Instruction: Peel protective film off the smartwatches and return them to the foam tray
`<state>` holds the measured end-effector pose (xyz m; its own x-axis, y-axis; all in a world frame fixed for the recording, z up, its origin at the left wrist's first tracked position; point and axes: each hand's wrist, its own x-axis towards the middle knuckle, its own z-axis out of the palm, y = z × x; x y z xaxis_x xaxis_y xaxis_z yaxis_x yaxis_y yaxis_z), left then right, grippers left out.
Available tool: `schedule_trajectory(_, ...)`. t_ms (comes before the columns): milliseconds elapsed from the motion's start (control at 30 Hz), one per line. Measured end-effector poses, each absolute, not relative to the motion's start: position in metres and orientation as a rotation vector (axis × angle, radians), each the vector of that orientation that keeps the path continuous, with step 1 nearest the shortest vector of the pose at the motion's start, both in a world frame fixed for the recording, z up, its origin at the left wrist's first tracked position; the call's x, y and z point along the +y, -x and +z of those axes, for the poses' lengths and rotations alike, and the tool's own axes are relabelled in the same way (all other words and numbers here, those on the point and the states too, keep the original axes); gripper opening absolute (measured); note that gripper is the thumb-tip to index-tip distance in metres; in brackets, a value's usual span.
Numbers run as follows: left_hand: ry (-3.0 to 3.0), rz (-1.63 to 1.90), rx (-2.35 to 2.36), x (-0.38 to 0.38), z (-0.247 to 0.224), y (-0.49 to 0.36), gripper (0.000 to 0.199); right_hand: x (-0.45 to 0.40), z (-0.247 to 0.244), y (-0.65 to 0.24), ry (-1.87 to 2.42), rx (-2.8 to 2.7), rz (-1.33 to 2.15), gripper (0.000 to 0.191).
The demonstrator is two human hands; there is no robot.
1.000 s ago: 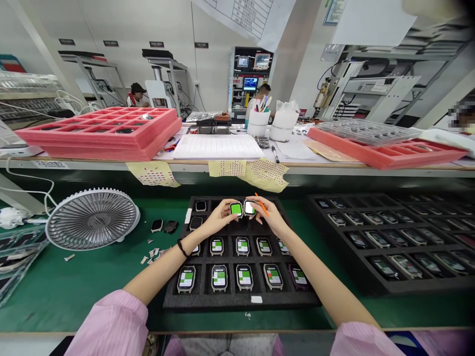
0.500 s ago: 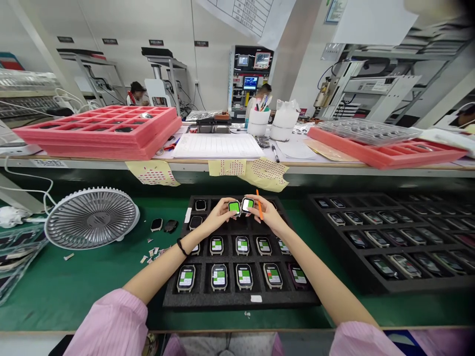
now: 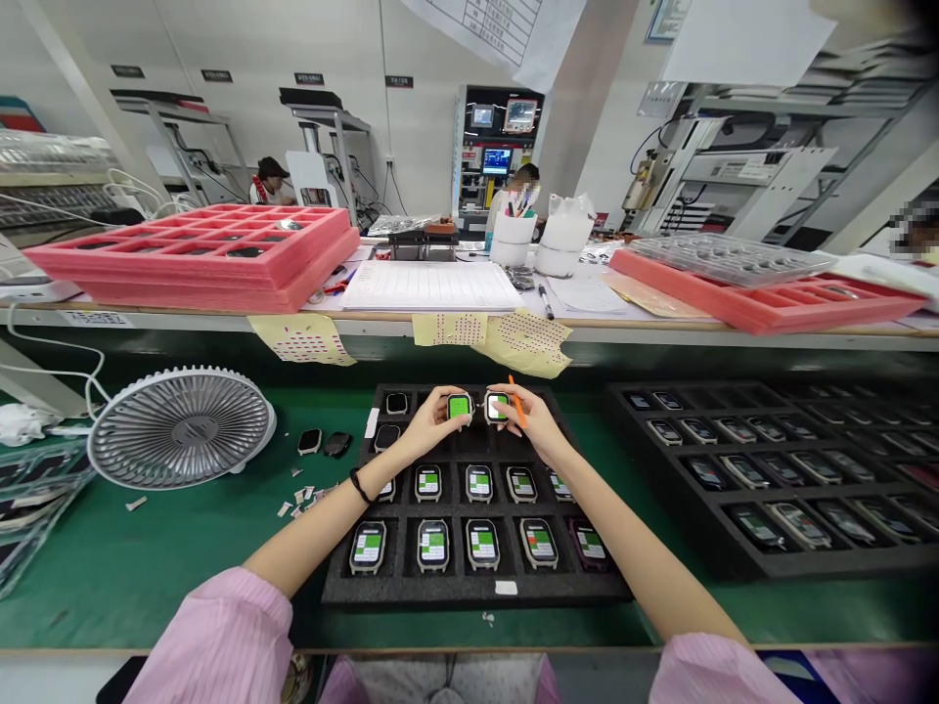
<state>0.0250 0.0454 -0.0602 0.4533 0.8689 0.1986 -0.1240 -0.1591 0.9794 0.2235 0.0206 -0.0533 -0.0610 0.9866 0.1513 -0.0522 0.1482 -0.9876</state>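
My left hand (image 3: 438, 418) is closed on a smartwatch (image 3: 459, 405) with a green lit screen, its thumb at the lower edge. In my right hand (image 3: 531, 422) is a second smartwatch (image 3: 497, 407), its screen white and green, with a finger over the glass. A thin orange stick (image 3: 517, 401) also sits between the fingers of that hand. Both watches are held above the back part of a black foam tray (image 3: 469, 592). Strapless watches with lit screens, such as this watch (image 3: 482, 545), lie in the tray's nearer slots; darker ones lie at its back left.
A grey fan (image 3: 183, 428) stands to the left. Two watch bodies (image 3: 310, 442) and small paper scraps (image 3: 297, 501) lie between it and the tray. Another black tray (image 3: 770, 567) of watches is on the right. The shelf (image 3: 381, 318) behind carries pink foam trays (image 3: 293, 279) and papers.
The two watches, close together before, are now a little apart. My right hand has shifted slightly right with its watch and the orange stick; the left has moved slightly left.
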Motion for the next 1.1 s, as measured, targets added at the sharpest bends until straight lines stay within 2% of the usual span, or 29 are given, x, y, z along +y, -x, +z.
schedule_trajectory(267,-1.485,1.006,0.682,0.044,-0.058,-0.025,0.046,0.016,-0.047,-0.222,1.115,-1.206,1.165,0.032)
schedule_trajectory(667,-1.520,1.007,0.708,0.045,-0.061,-0.024,0.045,0.020,-0.055,-0.224,0.991,-1.401,1.125,0.046)
schedule_trajectory(833,-1.607,1.012,0.680,0.045,-0.062,-0.023,0.056,0.020,-0.055,-0.224,0.944,-1.472,1.110,0.053)
schedule_trajectory(1100,-1.976,1.189,0.811,0.040,-0.054,-0.022,0.042,0.017,-0.048,-0.214,0.994,-1.332,1.230,0.040)
